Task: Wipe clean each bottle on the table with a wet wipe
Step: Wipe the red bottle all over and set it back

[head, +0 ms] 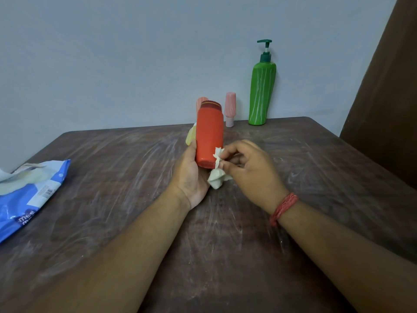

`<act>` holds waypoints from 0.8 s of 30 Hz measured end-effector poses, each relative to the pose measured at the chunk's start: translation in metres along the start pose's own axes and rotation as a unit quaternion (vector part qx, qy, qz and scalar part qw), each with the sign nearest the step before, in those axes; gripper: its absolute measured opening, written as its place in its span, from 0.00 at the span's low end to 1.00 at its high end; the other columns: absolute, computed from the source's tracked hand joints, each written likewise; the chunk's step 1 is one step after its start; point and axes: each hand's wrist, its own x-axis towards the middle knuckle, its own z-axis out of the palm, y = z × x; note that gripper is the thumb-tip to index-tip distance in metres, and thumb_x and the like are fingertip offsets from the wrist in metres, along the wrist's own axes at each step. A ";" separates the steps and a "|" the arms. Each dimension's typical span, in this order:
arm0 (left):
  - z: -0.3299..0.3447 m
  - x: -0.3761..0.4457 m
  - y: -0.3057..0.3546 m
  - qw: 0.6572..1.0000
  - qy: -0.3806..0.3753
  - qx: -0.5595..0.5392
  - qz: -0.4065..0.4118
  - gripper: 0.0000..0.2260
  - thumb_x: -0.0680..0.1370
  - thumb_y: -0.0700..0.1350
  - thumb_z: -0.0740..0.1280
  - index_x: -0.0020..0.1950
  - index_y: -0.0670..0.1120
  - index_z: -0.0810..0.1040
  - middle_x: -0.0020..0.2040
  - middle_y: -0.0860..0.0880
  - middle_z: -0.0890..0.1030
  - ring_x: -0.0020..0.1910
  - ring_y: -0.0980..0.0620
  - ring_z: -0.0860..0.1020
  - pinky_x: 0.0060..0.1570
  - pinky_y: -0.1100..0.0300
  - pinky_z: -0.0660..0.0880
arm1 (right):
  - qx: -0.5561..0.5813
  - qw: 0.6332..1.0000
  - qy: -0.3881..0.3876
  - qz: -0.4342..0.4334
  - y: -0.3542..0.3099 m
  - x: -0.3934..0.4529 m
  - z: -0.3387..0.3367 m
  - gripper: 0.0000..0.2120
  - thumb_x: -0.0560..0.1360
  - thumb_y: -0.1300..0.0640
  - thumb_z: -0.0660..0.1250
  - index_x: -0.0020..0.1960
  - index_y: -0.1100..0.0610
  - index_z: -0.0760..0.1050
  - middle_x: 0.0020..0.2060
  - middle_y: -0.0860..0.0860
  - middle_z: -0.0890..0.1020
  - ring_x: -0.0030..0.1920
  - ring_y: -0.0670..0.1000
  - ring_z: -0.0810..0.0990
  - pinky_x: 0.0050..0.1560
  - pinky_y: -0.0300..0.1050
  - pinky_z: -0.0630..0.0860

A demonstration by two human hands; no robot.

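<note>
The orange bottle is gripped near its base by the left hand, palm up, lifted off the table and tilted away. A crumpled wet wipe is pinched by the right hand against the bottle's lower edge. Further back, a green pump bottle and a pink bottle are stood by the wall

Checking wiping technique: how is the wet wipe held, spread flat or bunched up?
Bunched up. The wet wipe is crumpled into a wad in the right hand's grip, against the red bottle.
</note>
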 end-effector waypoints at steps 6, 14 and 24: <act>0.004 -0.005 0.002 1.000 -0.006 0.017 0.010 0.28 0.84 0.62 0.52 0.70 0.42 0.73 0.56 0.39 0.82 0.51 0.41 0.82 0.43 0.50 0.82 | 0.150 0.979 0.004 0.137 0.005 -0.003 0.006 0.07 0.77 0.64 0.70 0.46 0.53 0.80 0.46 0.54 0.85 0.49 0.57 0.84 0.51 0.59 0.82; 0.002 -0.002 0.002 1.000 -0.009 -0.006 0.014 0.28 0.84 0.61 0.52 0.68 0.40 0.75 0.51 0.40 0.84 0.47 0.45 0.84 0.50 0.49 0.80 | 0.000 1.000 -0.011 0.003 0.000 -0.003 0.005 0.10 0.76 0.64 0.70 0.54 0.52 0.80 0.52 0.46 0.80 0.51 0.45 0.82 0.55 0.46 0.81; 0.011 -0.012 0.000 0.992 -0.068 0.099 0.029 0.22 0.85 0.58 0.53 0.61 0.44 0.80 0.49 0.42 0.84 0.47 0.47 0.82 0.51 0.47 0.80 | -0.231 0.950 0.000 -0.208 -0.005 0.001 -0.005 0.09 0.76 0.65 0.67 0.53 0.57 0.82 0.47 0.51 0.79 0.50 0.50 0.77 0.50 0.43 0.75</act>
